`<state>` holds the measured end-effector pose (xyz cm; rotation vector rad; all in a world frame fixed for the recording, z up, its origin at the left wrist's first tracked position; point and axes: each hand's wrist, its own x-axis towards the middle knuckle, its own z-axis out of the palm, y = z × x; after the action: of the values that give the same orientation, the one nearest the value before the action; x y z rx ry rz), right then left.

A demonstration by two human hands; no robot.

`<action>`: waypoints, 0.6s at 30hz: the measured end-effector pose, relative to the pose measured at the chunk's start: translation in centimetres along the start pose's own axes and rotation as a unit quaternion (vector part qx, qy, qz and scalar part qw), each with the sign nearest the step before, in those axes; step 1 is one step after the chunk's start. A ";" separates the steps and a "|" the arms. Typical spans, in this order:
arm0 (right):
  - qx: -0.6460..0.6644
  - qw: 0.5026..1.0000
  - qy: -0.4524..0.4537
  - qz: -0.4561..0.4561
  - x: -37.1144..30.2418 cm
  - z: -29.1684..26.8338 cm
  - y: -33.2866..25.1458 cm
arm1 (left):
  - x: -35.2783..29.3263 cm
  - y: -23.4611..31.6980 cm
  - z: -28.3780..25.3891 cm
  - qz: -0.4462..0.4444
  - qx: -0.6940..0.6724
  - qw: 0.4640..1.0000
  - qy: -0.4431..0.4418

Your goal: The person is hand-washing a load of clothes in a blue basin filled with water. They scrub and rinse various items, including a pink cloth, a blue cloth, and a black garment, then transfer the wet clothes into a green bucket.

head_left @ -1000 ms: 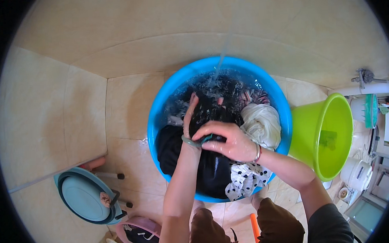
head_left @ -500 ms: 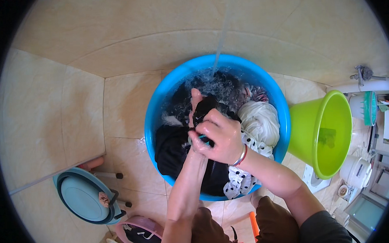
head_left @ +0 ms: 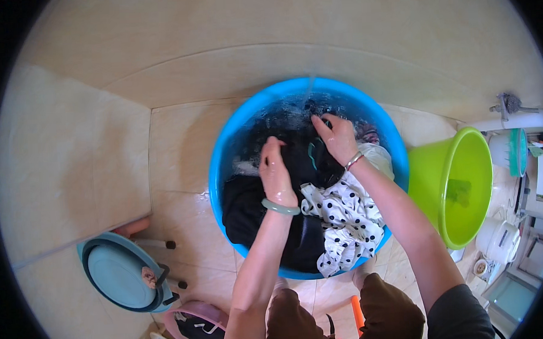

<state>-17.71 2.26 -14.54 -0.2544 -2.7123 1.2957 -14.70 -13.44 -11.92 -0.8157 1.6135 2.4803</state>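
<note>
A wet black garment [head_left: 304, 159] with a thin teal strip is spread between my hands over the blue tub [head_left: 217, 199]. My left hand [head_left: 276, 169], a pale green bangle at its wrist, has its fingers curled at the garment's left side. My right hand [head_left: 338, 136], wearing a silver bangle, grips the right side with thumb and fingers. Beneath them, more dark laundry [head_left: 243, 210] lies to the left, and a white polka-dot cloth [head_left: 343, 218] lies nearer me. A white cloth [head_left: 377, 159] shows partly behind my right forearm. Water streams into the far part of the tub.
A lime green bucket [head_left: 423, 175] stands right of the tub. Nested blue-grey basins [head_left: 115, 276] lean at the left wall, with a pink basin [head_left: 196, 327] of dark items below. A wall tap [head_left: 511, 104] and white containers [head_left: 497, 238] are at the right.
My hands have come apart from being clasped around the bunched black garment, which now hangs spread between them. My right hand moved farther out and right. More of the polka-dot cloth shows.
</note>
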 end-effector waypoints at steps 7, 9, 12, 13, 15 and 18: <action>-0.060 0.985 -0.083 -0.139 -2.2 0.3 1.0 | 3.3 -3.6 -3.0 -0.027 -0.065 0.998 -0.005; -0.108 0.974 -0.158 -0.123 -2.7 1.3 0.9 | 4.5 -5.0 -4.0 -0.023 -0.087 0.996 0.014; -0.194 0.954 -0.213 -0.083 -1.7 3.3 2.1 | 5.4 -6.7 -4.8 0.005 -0.081 0.997 -0.013; -0.220 0.949 -0.216 -0.070 -1.2 4.3 2.8 | 5.5 -7.1 -4.6 0.018 -0.073 0.997 -0.030; -0.254 0.935 -0.246 -0.018 0.2 6.0 4.2 | 5.6 -7.0 -4.2 0.003 -0.041 0.999 -0.011; -0.207 0.963 -0.172 -0.002 0.4 6.2 4.5 | 5.0 -6.1 -3.2 -0.055 -0.068 0.996 -0.024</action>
<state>-18.81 0.39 -21.95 -0.0626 -3.2637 0.8164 -15.68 -14.57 -20.26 -0.8296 1.3580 2.5321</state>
